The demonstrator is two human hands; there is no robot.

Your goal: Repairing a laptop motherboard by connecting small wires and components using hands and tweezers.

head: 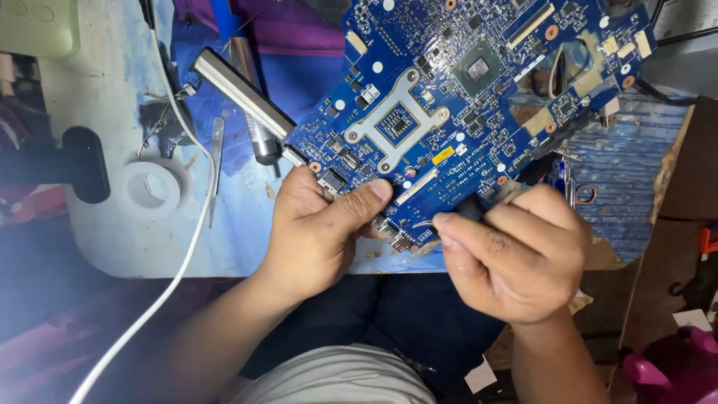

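Observation:
A blue laptop circuit board (479,97) lies tilted over the blue worktop, with a silver bracket around a bare chip (396,123) at its middle. My left hand (318,228) grips the board's near edge, thumb pressed on top beside a small connector. My right hand (516,251) is closed around a small black object (470,207), pinched between thumb and forefinger and held against the board's near edge. What the black object is cannot be told.
A silver finned heatsink bar (243,93) juts from the board's left side. Tweezers (215,168), a roll of white tape (153,187) and a white cable (187,247) lie to the left. A black handle (78,164) sits at the far left. Pink plastic (673,366) shows at bottom right.

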